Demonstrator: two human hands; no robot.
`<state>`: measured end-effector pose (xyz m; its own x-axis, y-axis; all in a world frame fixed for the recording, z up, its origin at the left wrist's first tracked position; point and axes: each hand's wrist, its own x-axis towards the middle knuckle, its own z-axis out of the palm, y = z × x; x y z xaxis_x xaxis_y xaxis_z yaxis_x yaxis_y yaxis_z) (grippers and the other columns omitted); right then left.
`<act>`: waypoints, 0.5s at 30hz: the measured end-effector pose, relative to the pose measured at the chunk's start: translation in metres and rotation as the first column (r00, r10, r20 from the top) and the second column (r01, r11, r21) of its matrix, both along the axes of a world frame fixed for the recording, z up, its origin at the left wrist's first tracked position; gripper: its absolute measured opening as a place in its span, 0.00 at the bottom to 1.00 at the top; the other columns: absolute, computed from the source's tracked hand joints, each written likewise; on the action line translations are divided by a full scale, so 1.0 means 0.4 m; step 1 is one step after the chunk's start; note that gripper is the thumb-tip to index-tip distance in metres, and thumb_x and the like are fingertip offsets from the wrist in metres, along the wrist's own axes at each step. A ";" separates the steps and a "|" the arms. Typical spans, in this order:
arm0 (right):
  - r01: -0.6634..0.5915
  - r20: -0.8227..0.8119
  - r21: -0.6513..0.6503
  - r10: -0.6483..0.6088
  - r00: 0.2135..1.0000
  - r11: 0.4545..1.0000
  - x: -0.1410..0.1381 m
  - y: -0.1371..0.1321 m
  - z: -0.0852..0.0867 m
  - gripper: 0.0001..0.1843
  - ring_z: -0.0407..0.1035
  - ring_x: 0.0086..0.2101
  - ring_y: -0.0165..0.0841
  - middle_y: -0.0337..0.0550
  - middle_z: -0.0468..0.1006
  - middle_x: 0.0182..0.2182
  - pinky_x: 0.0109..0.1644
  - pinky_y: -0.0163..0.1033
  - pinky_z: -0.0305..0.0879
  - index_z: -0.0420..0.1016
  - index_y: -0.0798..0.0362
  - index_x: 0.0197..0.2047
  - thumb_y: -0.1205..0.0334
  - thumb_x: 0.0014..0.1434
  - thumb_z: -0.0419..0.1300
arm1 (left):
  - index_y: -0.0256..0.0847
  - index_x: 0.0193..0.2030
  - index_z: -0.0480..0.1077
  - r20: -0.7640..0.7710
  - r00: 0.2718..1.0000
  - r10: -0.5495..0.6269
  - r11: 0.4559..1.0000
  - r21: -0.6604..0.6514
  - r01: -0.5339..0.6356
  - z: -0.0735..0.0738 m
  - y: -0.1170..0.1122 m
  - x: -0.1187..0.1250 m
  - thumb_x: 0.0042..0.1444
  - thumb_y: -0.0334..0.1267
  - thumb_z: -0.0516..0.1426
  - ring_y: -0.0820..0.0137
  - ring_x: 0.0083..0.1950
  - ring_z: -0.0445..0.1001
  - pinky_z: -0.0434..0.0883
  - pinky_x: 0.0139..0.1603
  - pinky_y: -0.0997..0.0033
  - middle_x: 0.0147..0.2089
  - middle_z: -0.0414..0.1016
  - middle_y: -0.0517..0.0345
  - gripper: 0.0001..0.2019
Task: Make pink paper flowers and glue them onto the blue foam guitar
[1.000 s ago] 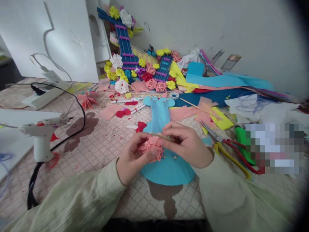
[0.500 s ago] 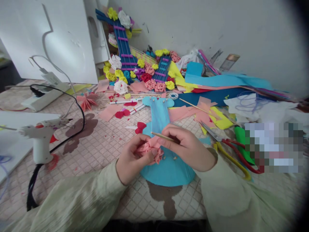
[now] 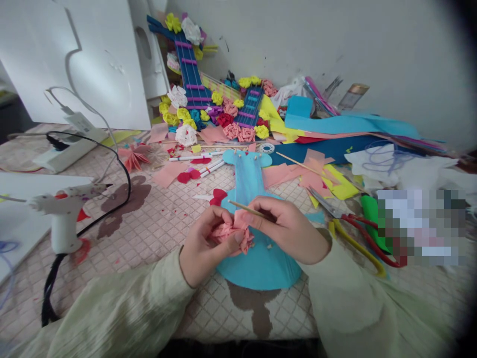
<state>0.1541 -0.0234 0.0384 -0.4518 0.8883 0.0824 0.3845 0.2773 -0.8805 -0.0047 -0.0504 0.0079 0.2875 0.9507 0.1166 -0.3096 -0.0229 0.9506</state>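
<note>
My left hand [image 3: 208, 238] is closed round a crinkled pink paper flower [image 3: 223, 232], its thumb pressed on the front. My right hand [image 3: 286, 226] pinches a thin wooden stick [image 3: 244, 206], and its fingertips meet a pink paper petal [image 3: 239, 219] at the flower's upper edge. Whether those fingertips also grip the petal is hard to see. Beneath both hands lies a light-blue guitar-shaped cutout [image 3: 261, 271], with small pegs at its head and its middle partly hidden by the hands. A red paper piece [image 3: 217, 197] rests beside it on the left.
A white glue gun [image 3: 65, 219] stands at left, its black cord looping to a power strip [image 3: 70, 146]. Red-handled scissors [image 3: 357, 221] lie at right. Behind are pink paper scraps [image 3: 286, 174], a tape roll [image 3: 267, 148] and dark-blue paper guitars [image 3: 194, 74] among paper flowers.
The stick's tip has shifted slightly left and up, and the pink petal by the right fingertips stands more upright. Both hands keep their holds; the blue cutout looks nudged slightly.
</note>
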 end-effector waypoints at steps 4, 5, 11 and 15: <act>-0.013 -0.048 0.019 0.014 0.999 1.000 0.009 0.005 0.005 0.11 0.60 0.24 0.25 0.38 0.68 0.27 0.27 0.33 0.57 0.70 0.55 0.34 0.55 0.55 0.55 | 0.40 0.35 0.64 -0.030 0.998 0.060 0.998 0.024 -0.059 -0.002 -0.001 -0.006 0.50 0.31 0.57 0.78 0.26 0.71 0.69 0.25 0.80 0.28 0.71 0.63 0.06; -0.032 -0.060 0.008 0.032 0.998 0.999 0.011 0.006 0.005 0.11 0.60 0.25 0.25 0.38 0.69 0.29 0.27 0.33 0.58 0.70 0.55 0.35 0.56 0.54 0.56 | 0.40 0.37 0.65 -0.053 0.996 0.077 0.996 0.042 -0.074 -0.003 0.000 -0.007 0.50 0.31 0.57 0.77 0.28 0.71 0.70 0.27 0.79 0.30 0.71 0.61 0.07; -0.047 -0.063 -0.054 0.044 0.997 0.997 0.010 0.009 -0.002 0.10 0.65 0.30 0.29 0.40 0.72 0.29 0.32 0.35 0.60 0.71 0.55 0.32 0.56 0.52 0.58 | 0.37 0.35 0.68 -0.061 0.998 0.029 0.997 0.067 -0.025 -0.001 0.002 -0.011 0.49 0.31 0.57 0.74 0.31 0.71 0.70 0.31 0.76 0.32 0.72 0.58 0.05; -0.062 -0.063 -0.140 0.054 0.997 0.988 0.009 0.008 -0.002 0.10 0.64 0.27 0.28 0.37 0.69 0.25 0.30 0.34 0.59 0.68 0.55 0.30 0.56 0.54 0.56 | 0.37 0.32 0.66 0.038 0.999 -0.006 1.000 0.022 0.005 -0.001 0.001 -0.008 0.48 0.28 0.57 0.76 0.30 0.72 0.70 0.31 0.78 0.30 0.72 0.61 0.04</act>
<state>0.1578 -0.0203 0.0378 -0.5010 0.8653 -0.0145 0.3179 0.1684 -0.9331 -0.0077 -0.0498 0.0077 0.2875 0.9463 0.1480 -0.3460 -0.0415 0.9373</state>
